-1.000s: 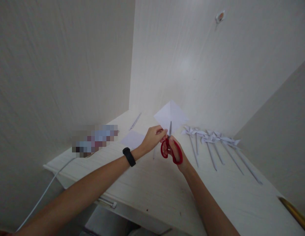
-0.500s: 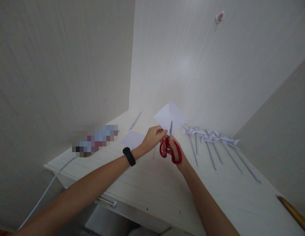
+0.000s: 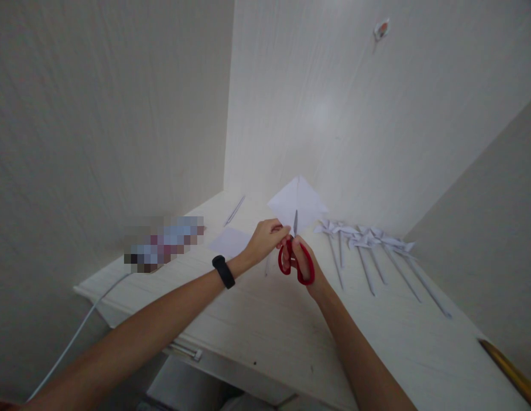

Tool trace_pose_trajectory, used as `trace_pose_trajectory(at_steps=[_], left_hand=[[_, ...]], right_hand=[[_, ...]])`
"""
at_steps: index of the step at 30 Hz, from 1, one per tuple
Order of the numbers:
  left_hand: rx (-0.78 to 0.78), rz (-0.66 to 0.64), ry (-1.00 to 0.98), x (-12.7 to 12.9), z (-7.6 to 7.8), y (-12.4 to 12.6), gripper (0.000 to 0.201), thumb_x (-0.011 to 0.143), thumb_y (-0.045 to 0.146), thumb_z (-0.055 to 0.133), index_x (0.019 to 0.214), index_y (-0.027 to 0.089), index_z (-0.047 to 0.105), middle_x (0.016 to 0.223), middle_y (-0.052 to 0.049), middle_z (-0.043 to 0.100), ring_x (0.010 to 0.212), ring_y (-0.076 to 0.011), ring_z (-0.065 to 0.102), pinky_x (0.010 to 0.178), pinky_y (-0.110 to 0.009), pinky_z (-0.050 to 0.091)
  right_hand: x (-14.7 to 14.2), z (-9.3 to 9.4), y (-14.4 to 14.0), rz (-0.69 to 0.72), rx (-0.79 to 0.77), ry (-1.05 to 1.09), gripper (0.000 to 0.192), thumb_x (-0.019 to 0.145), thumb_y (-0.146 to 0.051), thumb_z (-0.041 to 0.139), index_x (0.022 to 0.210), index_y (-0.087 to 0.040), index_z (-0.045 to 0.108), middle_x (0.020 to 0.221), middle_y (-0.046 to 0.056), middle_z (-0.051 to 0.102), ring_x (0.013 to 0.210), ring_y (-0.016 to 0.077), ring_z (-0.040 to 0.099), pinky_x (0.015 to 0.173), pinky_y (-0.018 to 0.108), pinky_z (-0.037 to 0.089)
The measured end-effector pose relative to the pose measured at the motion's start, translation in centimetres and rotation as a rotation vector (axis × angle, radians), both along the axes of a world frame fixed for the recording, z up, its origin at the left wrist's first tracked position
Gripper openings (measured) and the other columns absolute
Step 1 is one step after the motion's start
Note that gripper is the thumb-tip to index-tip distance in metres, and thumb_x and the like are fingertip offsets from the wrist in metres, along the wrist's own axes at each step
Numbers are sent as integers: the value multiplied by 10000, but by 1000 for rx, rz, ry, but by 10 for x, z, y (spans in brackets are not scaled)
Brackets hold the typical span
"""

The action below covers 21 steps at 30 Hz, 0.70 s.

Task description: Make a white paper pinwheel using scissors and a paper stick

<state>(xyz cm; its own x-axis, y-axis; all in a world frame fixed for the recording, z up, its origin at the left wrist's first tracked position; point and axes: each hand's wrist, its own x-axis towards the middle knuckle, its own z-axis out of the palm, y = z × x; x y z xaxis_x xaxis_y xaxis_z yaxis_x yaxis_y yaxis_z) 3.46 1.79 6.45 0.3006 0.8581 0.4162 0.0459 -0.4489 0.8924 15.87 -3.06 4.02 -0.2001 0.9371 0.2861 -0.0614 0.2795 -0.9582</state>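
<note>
A square sheet of white paper (image 3: 305,197), turned like a diamond with a crease down its middle, is held up over the table. My left hand (image 3: 267,237) pinches its near left edge. Red-handled scissors (image 3: 307,273) are in my right hand (image 3: 313,265), fingers through the loops, with the blade lying against the paper near its lower corner. How far the blades are apart I cannot tell. Another white sheet (image 3: 228,242) lies flat on the table behind my left wrist, which wears a black band.
Several paper pinwheels (image 3: 363,237) with rolled-paper sticks lie in a row on the right. Thin paper sticks (image 3: 234,210) lie at the back left. A blurred-out object (image 3: 165,245) with a white cable (image 3: 83,325) is at the left edge. Walls enclose the white table (image 3: 402,354).
The scissor blade has tilted slightly left against the paper, and the paper's top corner has shifted slightly. Both hands keep nearly the same place and hold.
</note>
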Motion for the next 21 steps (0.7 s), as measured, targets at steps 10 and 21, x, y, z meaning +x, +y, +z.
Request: trace_pose_trajectory(at_steps=[10,21], left_hand=[[27,54,-45,-1,2,-5,283,806,299,493,562,158,473,481,28,508,439,-78,449,473,-212,358],[30,82,-9,0,-4,2,283,814,317,483,582,155,488,480,17,526,442,-92,468,484,-223,365]], right_hand=[[0,1,1,-35,12,-62,427,838,-646,421,800,-221,439,553,-56,465,425,101,425,421,236,362],[1,-2,-1,28,-15,17,403,848,-620,432,827,-221,485,596,-34,479,496,120,458,482,257,406]])
